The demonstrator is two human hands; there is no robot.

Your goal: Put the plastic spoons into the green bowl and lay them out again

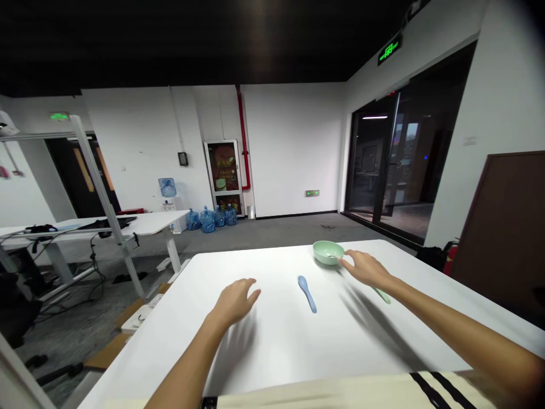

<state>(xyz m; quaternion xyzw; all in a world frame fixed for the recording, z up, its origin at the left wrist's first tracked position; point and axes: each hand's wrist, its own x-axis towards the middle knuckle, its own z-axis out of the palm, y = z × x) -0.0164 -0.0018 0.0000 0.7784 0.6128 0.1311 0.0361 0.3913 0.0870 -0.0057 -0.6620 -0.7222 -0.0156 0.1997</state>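
A pale green bowl stands near the far edge of the white table. My right hand is spread open, its fingertips at the bowl's near right rim, and I cannot tell if they touch it. Below that hand, a green spoon handle shows, with the rest hidden. A light blue plastic spoon lies flat in the middle of the table, between my hands. My left hand hovers over the table to the spoon's left, holding nothing, with its fingers slightly curved.
A long white desk with cables and dark items stands to the left, behind a slanted metal frame. Several blue water jugs line the far wall. Glass doors are on the right, with a red fire extinguisher near the table.
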